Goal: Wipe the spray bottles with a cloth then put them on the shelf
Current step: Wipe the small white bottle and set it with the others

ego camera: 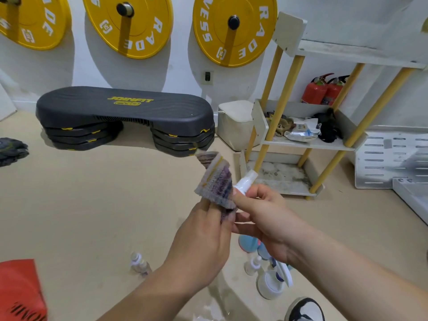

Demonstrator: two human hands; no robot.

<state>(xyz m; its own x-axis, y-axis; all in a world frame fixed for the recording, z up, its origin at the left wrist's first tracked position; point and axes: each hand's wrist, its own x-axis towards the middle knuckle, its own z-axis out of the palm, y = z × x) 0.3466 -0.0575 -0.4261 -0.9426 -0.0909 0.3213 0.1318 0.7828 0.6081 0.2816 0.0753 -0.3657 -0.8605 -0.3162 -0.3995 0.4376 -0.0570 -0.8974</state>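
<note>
While the left hand (pixel 201 242) pinches a striped woven cloth (pixel 214 181), the right hand (pixel 266 218) grips a small white spray bottle (pixel 246 181); more bottles (pixel 269 283) stand lower centre, shelf (pixel 308 145) right.

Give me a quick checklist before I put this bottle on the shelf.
1. Right hand grips bottle: ok.
2. Left hand holds cloth: ok.
3. Bottle wiped all over: cannot tell, the hand hides its body.
4. Room on shelf: ok, the bottom tier shows bare space; the middle tier is crowded with rags.
5. Other bottles shelved: not ok, several stand on the floor.
</note>
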